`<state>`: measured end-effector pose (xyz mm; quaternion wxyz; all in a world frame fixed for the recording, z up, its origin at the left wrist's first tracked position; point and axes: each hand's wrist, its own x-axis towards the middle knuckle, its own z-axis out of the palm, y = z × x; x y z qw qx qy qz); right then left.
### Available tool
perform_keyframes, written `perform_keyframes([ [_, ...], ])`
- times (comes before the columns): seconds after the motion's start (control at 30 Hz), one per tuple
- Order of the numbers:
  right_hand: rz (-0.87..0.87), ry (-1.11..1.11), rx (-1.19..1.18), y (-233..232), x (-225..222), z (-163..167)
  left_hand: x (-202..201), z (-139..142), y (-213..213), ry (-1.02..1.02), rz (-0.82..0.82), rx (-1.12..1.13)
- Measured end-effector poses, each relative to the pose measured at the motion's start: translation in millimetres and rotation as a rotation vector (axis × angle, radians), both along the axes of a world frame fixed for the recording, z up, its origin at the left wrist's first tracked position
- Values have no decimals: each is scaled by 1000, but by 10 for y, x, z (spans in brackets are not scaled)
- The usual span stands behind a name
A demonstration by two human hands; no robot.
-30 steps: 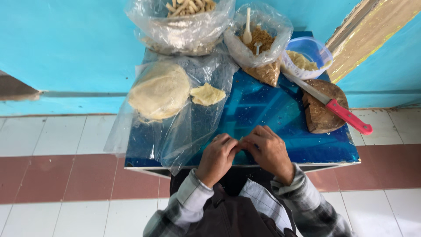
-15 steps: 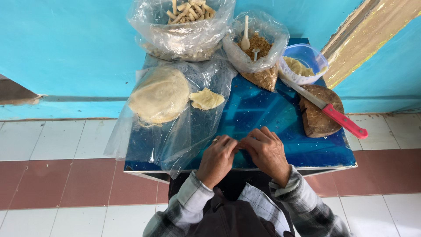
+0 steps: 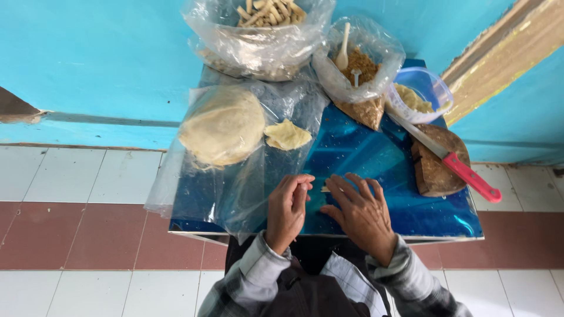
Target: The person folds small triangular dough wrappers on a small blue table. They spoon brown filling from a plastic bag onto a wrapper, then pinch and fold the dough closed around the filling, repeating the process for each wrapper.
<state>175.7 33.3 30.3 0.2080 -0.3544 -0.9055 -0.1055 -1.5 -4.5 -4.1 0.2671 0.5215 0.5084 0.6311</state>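
Pinching a small pale roll [image 3: 324, 189], both hands' grip holds it lengthwise left-to-right between left hand [image 3: 288, 209] and right hand [image 3: 359, 212].

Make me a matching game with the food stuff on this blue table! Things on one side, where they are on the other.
Things:
1. knife
2. white spoon
3. round dough stack
4. small pale piece

Places:
A. inside a clear plastic bag lying flat
B. between the left hand and right hand
C. across the brown wooden board
D. standing in brown crumbs

Pairs: 1-C, 2-D, 3-A, 4-B
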Motion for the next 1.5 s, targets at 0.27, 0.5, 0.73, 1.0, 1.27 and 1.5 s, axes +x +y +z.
perform_keyframes([
  [0.27,186,158,-423,1139,-151,364,0,71,-52,-45,-10,-31],
  [0.5,363,336,178,2234,-1108,1151,-21,132,-54,-74,-34,-135],
  [0.73,322,-57,-452,1582,-1036,333,6,139,-45,-69,-6,-41],
  [1.0,365,34,-392,1631,-922,100,33,115,-32,-97,14,-58],
  [1.27,379,74,-551,1817,-869,47,57,15,-19,-90,19,-83],
  [1.5,151,35,-624,1884,-968,-21,47,-10,27,-105,14,-87],
])
